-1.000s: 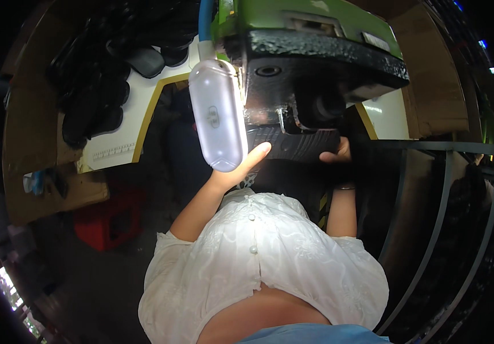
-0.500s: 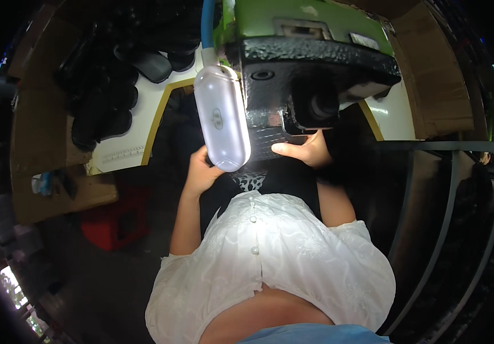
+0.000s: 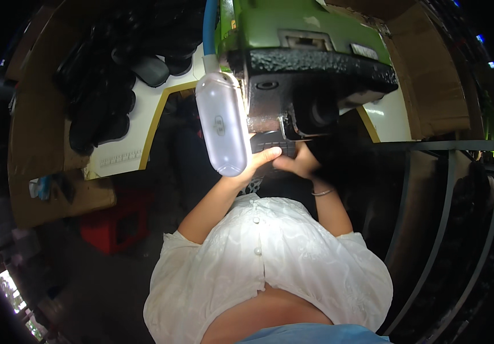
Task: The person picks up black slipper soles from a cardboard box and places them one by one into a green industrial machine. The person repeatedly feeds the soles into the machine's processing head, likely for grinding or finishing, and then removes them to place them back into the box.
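A green machine [image 3: 304,34] with a black underside [image 3: 316,74] hangs over the white table. Beneath it lies a black woven piece [image 3: 267,140], largely in shadow. My left hand [image 3: 260,160] reaches up from behind a white oblong lamp [image 3: 222,123], with its fingers on the near edge of the black piece. My right hand [image 3: 294,164] sits close beside it, fingers curled on the same piece, and a thin bracelet [image 3: 321,192] circles that wrist. The lamp hides part of my left hand.
A heap of black pieces [image 3: 103,86] covers the white table [image 3: 126,149] at upper left. A red stool [image 3: 118,223] stands on the floor at left. Brown cardboard [image 3: 430,86] and a dark metal rack [image 3: 448,189] fill the right side. A blue hose [image 3: 209,26] runs above the lamp.
My left hand has risen from lower left to the black piece beside my right hand. My right hand has slid slightly down and left. The view has shifted a little.
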A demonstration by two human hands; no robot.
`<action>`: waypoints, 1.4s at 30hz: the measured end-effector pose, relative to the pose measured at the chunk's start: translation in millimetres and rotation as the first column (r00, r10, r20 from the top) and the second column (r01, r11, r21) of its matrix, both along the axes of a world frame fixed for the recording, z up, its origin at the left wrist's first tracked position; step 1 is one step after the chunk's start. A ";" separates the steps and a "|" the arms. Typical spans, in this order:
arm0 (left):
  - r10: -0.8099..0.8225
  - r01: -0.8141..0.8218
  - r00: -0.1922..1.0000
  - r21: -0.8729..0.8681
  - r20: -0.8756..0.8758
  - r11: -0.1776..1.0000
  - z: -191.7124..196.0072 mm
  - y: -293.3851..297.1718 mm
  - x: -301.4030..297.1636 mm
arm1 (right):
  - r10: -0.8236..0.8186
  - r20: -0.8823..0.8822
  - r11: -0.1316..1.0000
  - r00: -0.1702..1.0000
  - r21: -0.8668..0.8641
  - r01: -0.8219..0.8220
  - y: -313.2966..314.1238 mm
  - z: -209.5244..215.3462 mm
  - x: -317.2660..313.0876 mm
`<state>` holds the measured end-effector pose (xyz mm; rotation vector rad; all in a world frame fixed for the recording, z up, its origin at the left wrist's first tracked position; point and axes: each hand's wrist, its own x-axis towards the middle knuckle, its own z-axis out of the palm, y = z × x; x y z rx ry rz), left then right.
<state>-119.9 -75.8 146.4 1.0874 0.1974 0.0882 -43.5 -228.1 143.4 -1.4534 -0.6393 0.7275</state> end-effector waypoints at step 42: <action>-0.274 0.460 0.886 0.627 -0.374 0.629 -41.1 7.7 -46.1 | -0.680 0.440 0.710 0.586 0.199 0.675 -4.0 66.9 76.5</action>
